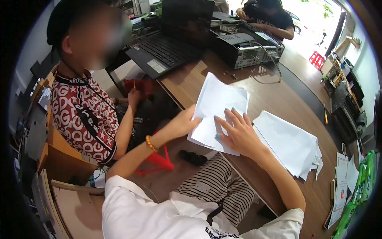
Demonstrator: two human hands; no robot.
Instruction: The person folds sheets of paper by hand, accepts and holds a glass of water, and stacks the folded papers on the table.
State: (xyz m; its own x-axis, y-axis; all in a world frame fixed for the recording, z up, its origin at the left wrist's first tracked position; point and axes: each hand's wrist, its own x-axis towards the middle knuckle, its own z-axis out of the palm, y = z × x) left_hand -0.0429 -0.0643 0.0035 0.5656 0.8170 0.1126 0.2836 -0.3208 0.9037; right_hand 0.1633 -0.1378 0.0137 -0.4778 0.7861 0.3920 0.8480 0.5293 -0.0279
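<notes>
The white paper (pixel 225 95), a thin stack of sheets, lies in front of the computer case (pixel 254 46), on the wearer's side and a little left of it. Its near-left part juts past the edge of the wooden table (pixel 288 95) – probably handy, since fingers can get beneath it there.

The left hand (pixel 181 124) is at that overhanging side, the one farther from the case. Its thumb rests on top while the fingers vanish underneath, so it seems to be pinching the edge, likely to keep the sheets from sliding. The right hand (pixel 238 133) lies palm down on the paper, fingers spread and pointing toward the case; the splayed fingers probably spread the pressure and keep the layers flat.

A second pile of sheets (pixel 284 143) lies in front of the case and a little right of it, just beside the right forearm, perhaps put there to stay within reach without crowding the paper under the hands. Left of the case stands an open laptop (pixel 163 55); a cable (pixel 274 67) trails from the case's near side onto the table. A seated person (pixel 87 119) is farther left of the case, and another person (pixel 278 24) is behind it.
</notes>
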